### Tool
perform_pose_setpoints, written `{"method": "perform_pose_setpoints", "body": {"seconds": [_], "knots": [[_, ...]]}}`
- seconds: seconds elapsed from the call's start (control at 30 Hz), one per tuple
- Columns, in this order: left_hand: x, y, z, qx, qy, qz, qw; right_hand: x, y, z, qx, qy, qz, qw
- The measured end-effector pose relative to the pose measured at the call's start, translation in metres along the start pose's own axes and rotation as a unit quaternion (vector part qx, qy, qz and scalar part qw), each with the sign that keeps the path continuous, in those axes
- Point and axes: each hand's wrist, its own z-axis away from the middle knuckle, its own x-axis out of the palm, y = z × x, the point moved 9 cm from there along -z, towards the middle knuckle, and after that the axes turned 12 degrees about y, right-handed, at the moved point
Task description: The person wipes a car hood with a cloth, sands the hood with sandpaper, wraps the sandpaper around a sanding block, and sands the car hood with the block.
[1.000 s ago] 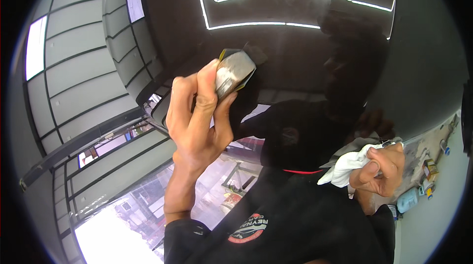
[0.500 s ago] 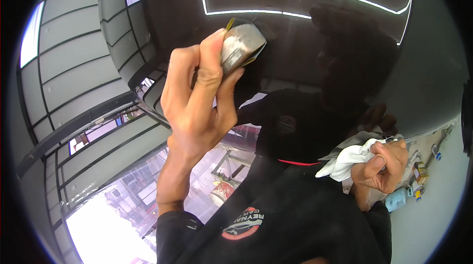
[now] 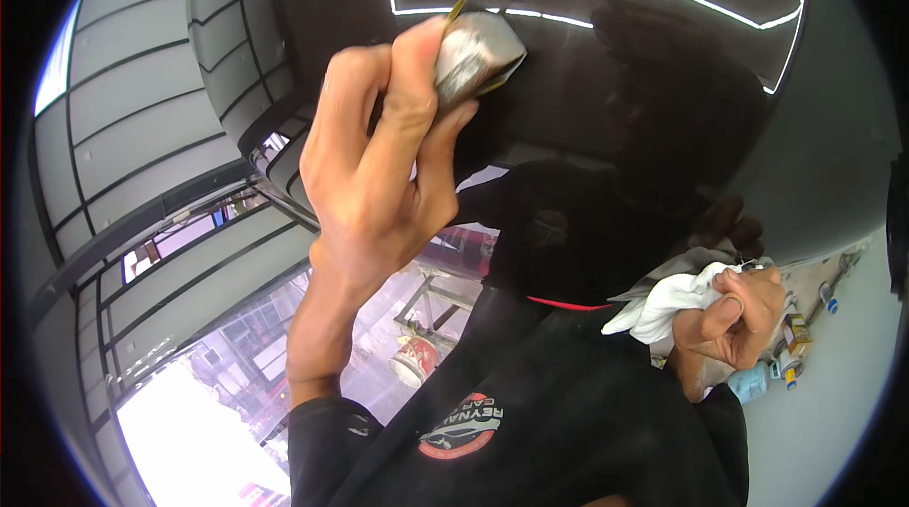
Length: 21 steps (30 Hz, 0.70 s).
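My left hand [image 3: 374, 161] is raised and closed around a small grey block [image 3: 479, 54]. The block has a worn, pale patch on top and thin yellow edges sticking out at its sides, like a sheet wrapped round it. It is held against or just over a glossy dark panel [image 3: 549, 100]; the contact side is hidden. Lower right, my right hand [image 3: 734, 318] pinches a bunched white cloth [image 3: 653, 313] beside the panel's near edge.
Bright light strips and my own dark shape reflect in the panel. Beyond my right hand are a light blue bottle [image 3: 750, 382] and a small yellow-brown box [image 3: 795, 335]. A red and white bucket [image 3: 415, 360] stands below on the left, near a metal frame [image 3: 445, 302].
My left hand has moved a little up and to the right with the block, toward the reflected light strip. My right hand keeps its grip on the cloth, almost still.
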Motion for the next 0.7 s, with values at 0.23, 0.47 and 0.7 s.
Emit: {"method": "perform_pose_setpoints", "body": {"seconds": [0.23, 0.47, 0.7], "knots": [[0.000, -0.001, -0.002, 0.001, 0.001, 0.008, 1.000, 0.002, -0.003, 0.000, 0.015, -0.002, -0.003, 1.000], [-0.003, -0.002, 0.001, 0.016, -0.001, -0.007, 1.000, 0.006, -0.002, 0.000, -0.010, -0.017, -0.012, 1.000], [-0.003, -0.003, -0.001, 0.018, 0.018, 0.017, 1.000, 0.003, -0.003, 0.001, 0.021, 0.016, -0.002, 1.000]]}}
